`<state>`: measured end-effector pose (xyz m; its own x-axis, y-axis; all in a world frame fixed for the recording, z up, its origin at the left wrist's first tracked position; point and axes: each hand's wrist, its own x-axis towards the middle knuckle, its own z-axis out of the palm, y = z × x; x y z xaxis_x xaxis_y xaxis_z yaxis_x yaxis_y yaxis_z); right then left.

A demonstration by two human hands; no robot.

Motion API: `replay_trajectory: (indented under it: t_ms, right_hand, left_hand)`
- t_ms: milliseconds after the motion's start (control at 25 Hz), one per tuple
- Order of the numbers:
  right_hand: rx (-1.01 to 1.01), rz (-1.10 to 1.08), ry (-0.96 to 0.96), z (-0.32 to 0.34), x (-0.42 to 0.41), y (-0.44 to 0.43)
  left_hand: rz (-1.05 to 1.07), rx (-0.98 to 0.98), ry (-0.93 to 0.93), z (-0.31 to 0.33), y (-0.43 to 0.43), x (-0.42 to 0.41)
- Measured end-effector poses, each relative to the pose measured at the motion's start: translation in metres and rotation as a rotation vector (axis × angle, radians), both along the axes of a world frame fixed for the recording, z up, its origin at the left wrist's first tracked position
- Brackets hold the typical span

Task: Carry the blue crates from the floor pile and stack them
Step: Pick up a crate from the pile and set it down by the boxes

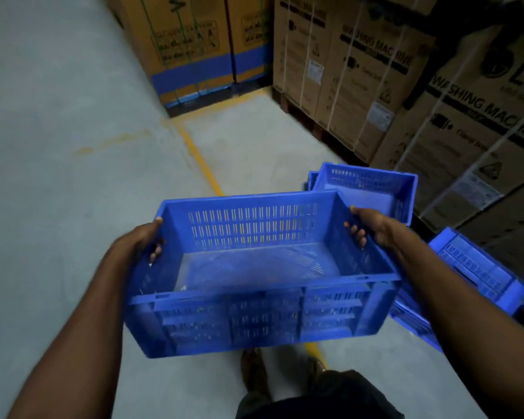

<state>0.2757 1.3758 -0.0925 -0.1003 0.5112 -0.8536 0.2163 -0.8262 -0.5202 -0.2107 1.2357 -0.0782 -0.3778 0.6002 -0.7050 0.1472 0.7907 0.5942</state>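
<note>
The left hand (pixel 146 237) grips the rim of the left end wall of a blue crate (pixel 254 322), and the right hand (pixel 369 228) grips the right end wall the same way. On each, the fingers hook over the edge into the crate and the thumb lies along the rim. The crate is empty, open side up, held off the floor (pixel 58 176) in front of the body and roughly level. Just beyond its far right corner an upright crate (pixel 366 189) sits with at least one more nested under it. Nearer on the right a tilted crate (pixel 478 267) leans among others in the pile, close under the right forearm. Tall cartons (pixel 360 71) marked as washing machines stand behind the pile, and a yellow line (pixel 198 161) runs across the floor under the load. The main risk appears to be the right elbow or the crate's corner clipping the leaning crates on a turn, which could topple them. The load also hides the ground just ahead of the shoes (pixel 254 373), so a stray crate could trip the person. Only the fingertips hook the rim, so a jolt could tip the crate out of the hands.
</note>
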Motion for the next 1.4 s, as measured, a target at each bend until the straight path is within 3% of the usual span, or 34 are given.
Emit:
replay_trajectory:
  t_ms: [200,560,680,1120,1400]
  right_hand:
    - [0.045,0.159,-0.067,0.006,-0.004,-0.007]
    - [0.278,0.602,-0.162,0.023,-0.053,-0.078]
    - [0.243,0.744,-0.137,0.019,-0.083,-0.107]
    - [0.295,1.389,-0.113,0.018,-0.266,-0.379]
    - [0.327,1.635,-0.035,0.014,-0.361,-0.589]
  left_hand:
    - [0.207,-0.04,-0.119,0.005,-0.074,0.028]
    - [0.559,0.083,-0.063,0.012,-0.29,0.093]
    - [0.655,0.104,-0.077,0.019,-0.36,0.11]
    - [1.151,0.137,-0.031,-0.006,-0.728,0.149]
    - [1.41,0.176,-0.112,0.002,-0.943,0.177]
